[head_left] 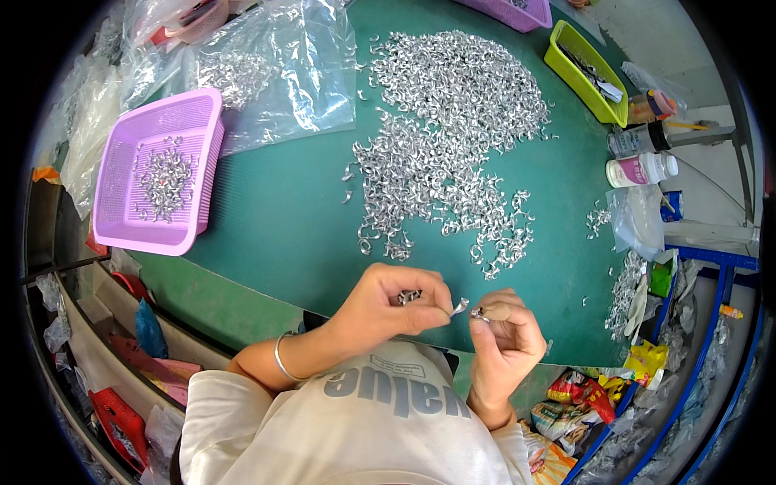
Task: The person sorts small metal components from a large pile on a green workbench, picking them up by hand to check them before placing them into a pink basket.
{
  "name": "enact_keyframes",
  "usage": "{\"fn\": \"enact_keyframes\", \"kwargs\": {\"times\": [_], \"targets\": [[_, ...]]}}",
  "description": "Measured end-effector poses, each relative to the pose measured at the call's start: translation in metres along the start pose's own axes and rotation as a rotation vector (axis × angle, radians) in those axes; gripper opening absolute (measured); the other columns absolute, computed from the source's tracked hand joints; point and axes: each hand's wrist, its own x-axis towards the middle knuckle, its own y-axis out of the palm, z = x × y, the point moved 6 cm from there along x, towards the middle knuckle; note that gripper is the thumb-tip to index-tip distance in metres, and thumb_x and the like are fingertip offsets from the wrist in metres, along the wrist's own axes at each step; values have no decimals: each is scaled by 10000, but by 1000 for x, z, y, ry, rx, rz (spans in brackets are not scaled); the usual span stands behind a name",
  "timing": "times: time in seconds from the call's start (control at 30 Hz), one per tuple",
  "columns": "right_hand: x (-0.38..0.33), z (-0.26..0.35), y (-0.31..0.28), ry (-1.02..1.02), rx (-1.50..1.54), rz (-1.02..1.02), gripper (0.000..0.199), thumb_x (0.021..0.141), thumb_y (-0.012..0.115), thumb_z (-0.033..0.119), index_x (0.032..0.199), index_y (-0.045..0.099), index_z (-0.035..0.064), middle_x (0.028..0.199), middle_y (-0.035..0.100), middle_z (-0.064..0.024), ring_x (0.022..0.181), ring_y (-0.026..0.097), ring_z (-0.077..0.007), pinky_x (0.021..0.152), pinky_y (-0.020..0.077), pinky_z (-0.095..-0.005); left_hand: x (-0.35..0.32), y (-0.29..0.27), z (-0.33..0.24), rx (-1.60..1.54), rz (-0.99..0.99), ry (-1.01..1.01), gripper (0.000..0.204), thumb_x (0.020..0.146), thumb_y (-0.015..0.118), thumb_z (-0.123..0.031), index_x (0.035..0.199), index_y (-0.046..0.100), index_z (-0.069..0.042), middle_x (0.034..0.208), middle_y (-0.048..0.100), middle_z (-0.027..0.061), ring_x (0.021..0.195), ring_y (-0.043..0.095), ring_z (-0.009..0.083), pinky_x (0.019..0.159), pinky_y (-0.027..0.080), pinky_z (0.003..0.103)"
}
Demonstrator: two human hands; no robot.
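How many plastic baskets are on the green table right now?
3: a pink basket at left holding a few metal clips, a second pink basket cut off by the top edge, and a yellow-green basket at upper right. More may lie out of view.

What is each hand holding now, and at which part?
The left hand pinches one small silver metal clip by its end; the right hand pinches another clip, where exactly cannot be told.

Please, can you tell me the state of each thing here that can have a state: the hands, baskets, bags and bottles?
left hand: closed on small metal pieces
right hand: pinching a small metal piece
purple basket: upright, a few metal pieces inside
green basket: upright, dark items inside
clear plastic bag: lying flat, open
white bottle: on its side, capped
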Motion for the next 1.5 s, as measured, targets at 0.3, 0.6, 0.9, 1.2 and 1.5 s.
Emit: {"fn": "enact_keyframes", "kwargs": {"times": [0.3, 0.6, 0.9, 1.2, 1.5], "targets": [[-2, -9, 5, 94, 198, 11, 207, 715, 538, -186, 863, 495, -48, 852, 565, -154, 814, 533, -179, 720, 443, -273, -7, 28, 27, -965, 175, -537, 189, 851, 550, -201, 895, 472, -34, 656, 309, -55, 539, 277, 26, 423, 235, 154], [-3, -11, 2, 60, 175, 5, 209, 707, 551, -183, 848, 495, -39, 846, 565, -148, 800, 528, -179, 709, 439, -271, -7, 29, 31, -890, 163, -529, 190, 891, 490, -222, 961, 510, -47, 621, 284, -85, 540, 267, 5, 427, 208, 152], [-1, -6, 2, -27, 139, 18, 213, 680, 584, -173, 828, 515, -36, 819, 579, -147, 769, 533, -187, 673, 444, -273, -4, 22, 23, -623, 104, -361, 189, 869, 525, -167, 949, 537, 4, 644, 366, -37, 540, 282, 36, 436, 230, 183], [-2, -4, 3, -17, 152, 16, 216, 672, 598, -168, 821, 518, -33, 787, 594, -151, 753, 541, -194, 653, 448, -275, -4, 11, 7, -161, -40, -150, 89, 821, 541, -27, 876, 576, 33, 674, 469, 10, 506, 336, 51, 442, 254, 201], [-2, -7, 3, 4, 204, 14, 200, 681, 596, -159, 818, 517, -37, 784, 591, -151, 759, 545, -202, 659, 453, -277, -4, 11, -20, 293, -92, 175, 91, 732, 580, 66, 815, 616, 54, 620, 471, 22, 530, 378, 58, 473, 288, 212]]}}
